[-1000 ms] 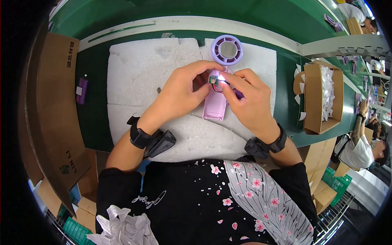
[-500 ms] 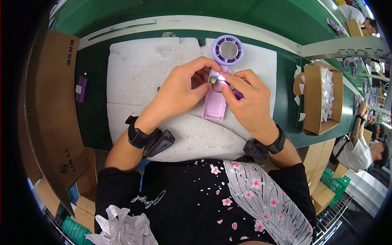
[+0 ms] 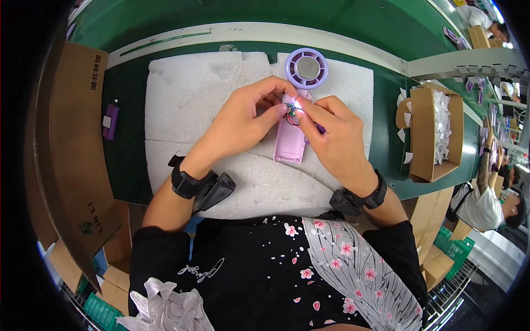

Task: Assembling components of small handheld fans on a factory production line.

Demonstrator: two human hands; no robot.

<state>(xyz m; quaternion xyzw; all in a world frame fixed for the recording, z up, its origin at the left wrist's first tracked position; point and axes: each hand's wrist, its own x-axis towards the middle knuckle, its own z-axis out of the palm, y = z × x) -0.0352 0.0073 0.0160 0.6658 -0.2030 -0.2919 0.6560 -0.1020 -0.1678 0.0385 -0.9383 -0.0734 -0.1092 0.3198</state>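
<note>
Strips [image 3: 171,306]: white, satiny, folded, heaped loosely at the lower left.
Shirt [image 3: 237,270]: black cloth with a grey panel of pink blossoms.
Wristbands [image 3: 187,185]: black straps, each carrying a bulky angular module.
Left hand [image 3: 243,121]: curved, grasping the circuit board [image 3: 290,109], thumb tip at its left edge, forefinger arched above.
Right hand [image 3: 338,132]: thumb and forefinger pinching the board's right side by a white light [image 3: 298,105]; glare blurs the exact contact. A glossy purple piece [image 3: 321,128] shows beneath the fingers.
Shell [image 3: 290,143]: smooth pink plastic trough, open side up between the hands; the board sits over its upper part, thin red and dark wires [image 3: 290,121] looping below.
Foam sheet [image 3: 193,110]: white, grainy, pitted, crossed by seams, under the shell.
Carton [image 3: 422,132]: brown cardboard, right of the foam, filled with crumpled white slips [image 3: 443,127].
Fan head [image 3: 306,68]: round lilac plastic, spokes around a silvery disc, at the shell's far end.
Rail [image 3: 326,32]: long, pale, flat, beyond the foam.
</note>
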